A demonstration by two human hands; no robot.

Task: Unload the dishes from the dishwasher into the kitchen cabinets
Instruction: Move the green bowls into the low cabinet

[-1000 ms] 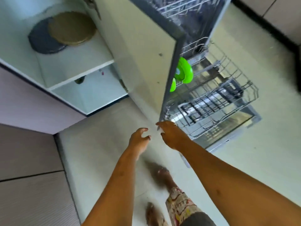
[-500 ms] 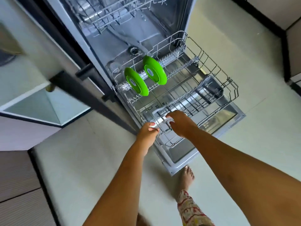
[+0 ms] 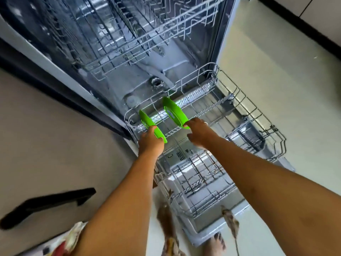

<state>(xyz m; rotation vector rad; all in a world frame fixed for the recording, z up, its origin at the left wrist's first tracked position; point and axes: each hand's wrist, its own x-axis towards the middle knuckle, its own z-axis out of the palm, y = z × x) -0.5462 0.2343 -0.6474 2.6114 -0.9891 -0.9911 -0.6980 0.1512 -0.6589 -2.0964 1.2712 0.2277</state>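
Note:
Two bright green plates stand on edge in the pulled-out lower rack (image 3: 245,106) of the open dishwasher. My left hand (image 3: 150,140) grips the near edge of the left green plate (image 3: 147,121). My right hand (image 3: 198,132) pinches the lower rim of the right green plate (image 3: 174,112), with the thumb on its edge. Both plates are still seated between the rack's tines.
The upper rack (image 3: 147,39) hangs above inside the tub, with no dishes visible in it. A cabinet door with a black handle (image 3: 46,204) stands at the left. The dishwasher door (image 3: 208,206) lies flat under the rack. My bare feet are on the pale floor below.
Both hands left the rack's front edge and moved forward to the green plates, each taking hold of one. The view moved in closer to the dishwasher.

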